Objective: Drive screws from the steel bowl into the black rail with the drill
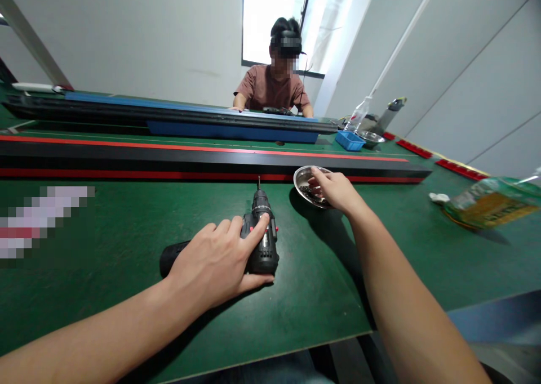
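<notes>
A black cordless drill (262,246) lies on its side on the green table, its bit pointing away from me. My left hand (215,254) is closed over its grip and body, with the thumb and fingers on either side of the housing. The handle's base sticks out left of the hand. To the right stands a round metal bowl (299,175) containing small dark pieces (310,192) that look like screws. My right hand (332,188) reaches into this bowl with bent fingers. What the fingertips hold, if anything, is hidden.
A long black beam with red stripes (203,157) lies across the table (127,316), just beyond the drill. Behind it are another dark beam (169,114), a blue basket (350,142) and a second metal bowl (374,139). A person (276,85) sits opposite. A green-yellow bag (490,204) lies right.
</notes>
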Tool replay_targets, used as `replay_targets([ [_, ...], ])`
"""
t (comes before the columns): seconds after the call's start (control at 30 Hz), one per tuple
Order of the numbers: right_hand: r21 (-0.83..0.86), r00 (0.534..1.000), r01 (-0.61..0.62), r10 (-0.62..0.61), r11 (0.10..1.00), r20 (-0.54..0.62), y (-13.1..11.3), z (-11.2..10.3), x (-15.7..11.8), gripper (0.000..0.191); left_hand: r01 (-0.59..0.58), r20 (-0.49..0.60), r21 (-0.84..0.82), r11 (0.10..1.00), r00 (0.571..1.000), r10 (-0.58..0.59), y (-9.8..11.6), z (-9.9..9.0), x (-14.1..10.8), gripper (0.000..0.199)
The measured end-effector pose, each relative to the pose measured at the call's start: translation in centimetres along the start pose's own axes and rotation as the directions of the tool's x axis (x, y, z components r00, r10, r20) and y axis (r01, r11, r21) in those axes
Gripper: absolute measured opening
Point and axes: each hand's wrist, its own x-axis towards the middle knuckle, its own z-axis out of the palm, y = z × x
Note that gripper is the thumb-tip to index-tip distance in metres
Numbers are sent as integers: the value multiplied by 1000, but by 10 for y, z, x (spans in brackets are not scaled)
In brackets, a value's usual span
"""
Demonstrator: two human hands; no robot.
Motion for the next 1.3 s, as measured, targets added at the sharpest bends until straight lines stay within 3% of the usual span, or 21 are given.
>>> replay_targets([
  [0.17, 7, 998, -27, 27, 1000, -58, 2, -1, 2, 62, 6, -1, 2, 1000, 1000, -6, 0, 0, 0, 94],
  [0.33, -6, 1000, -1, 1, 1000, 13, 1, 1, 1, 61, 10, 0, -1, 1000, 1000, -10, 0, 0, 0, 93],
  [0.47, 15, 999, -36, 36, 999, -25, 0, 0, 0, 63, 8, -2, 2, 1000, 1000, -8, 0, 0, 0, 94],
  [0.63, -80, 1000, -8, 7, 997, -11, -3, 0, -3, 60, 7, 2, -11, 1000, 1000, -7, 0, 0, 0, 93],
  [1.0, -45, 1000, -18, 19, 999, 11, 0, -1, -2, 59, 8, -4, -5, 1000, 1000, -8, 0, 0, 1, 93],
  [1.17, -46, 998, -45, 43, 998, -35, -2, -2, -3, 60, 2, 1, 2, 1000, 1000, -2, 0, 0, 1, 93],
  [1.3, -91, 1000, -8, 9, 996, 8, -5, -1, -4, 59, 4, 5, 1, 1000, 1000, -4, 0, 0, 0, 92],
])
